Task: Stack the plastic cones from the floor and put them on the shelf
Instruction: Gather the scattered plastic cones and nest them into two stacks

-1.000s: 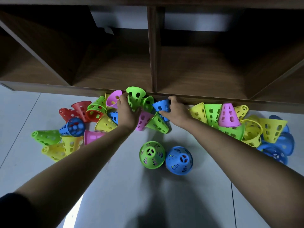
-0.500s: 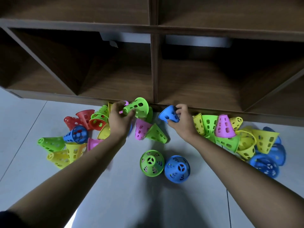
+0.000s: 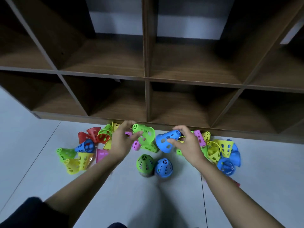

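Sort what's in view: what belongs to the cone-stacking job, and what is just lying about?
Part of the job:
- green cone in left hand
- blue cone in right hand
- two upright cones on floor, green and blue
- scattered cones
- wooden shelf

Just lying about:
- nothing visible

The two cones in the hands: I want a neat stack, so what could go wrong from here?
1. The green cone in the left hand and the blue cone in the right hand lie sideways, tips pointing apart; pushed together like this they probably won't nest.
2. Both are pinched by fingertips, so one might slip into the pile below.
3. The upright green and blue cones beneath could get knocked over.
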